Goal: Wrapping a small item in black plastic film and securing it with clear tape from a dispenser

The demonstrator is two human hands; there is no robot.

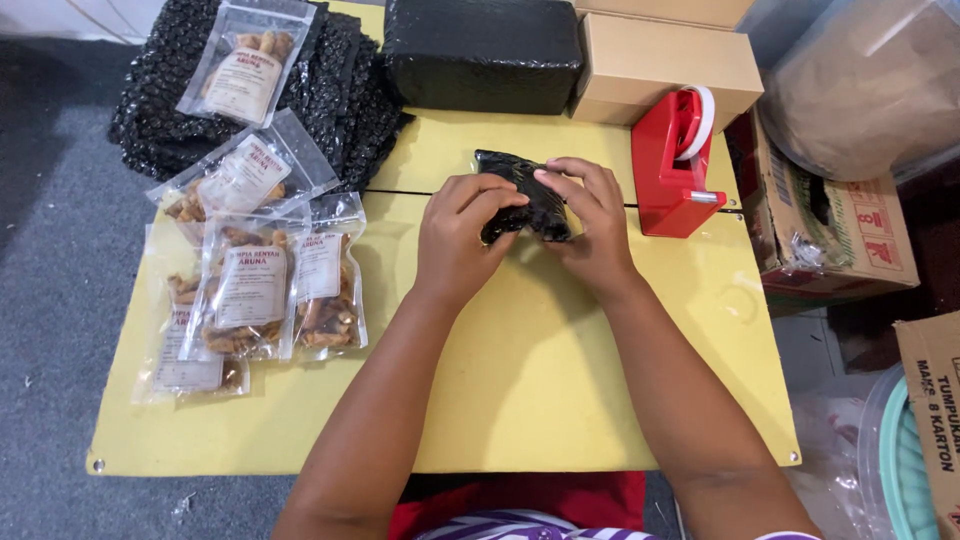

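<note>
A small bundle wrapped in black bubble wrap (530, 195) rests on the low yellow table (530, 380) near its middle. My left hand (458, 235) grips the bundle's left side, fingers curled over its top. My right hand (588, 220) holds the right side, thumb and fingers pressing the wrap down. Both forearms reach in from the bottom of the view.
Several clear snack pouches (265, 285) with white labels lie at the table's left. A stack of black bubble wrap (340, 90) and a black wrapped parcel (482, 52) sit behind. A red tape dispenser (675, 165) stands right of my hands, cardboard boxes (660, 60) beyond.
</note>
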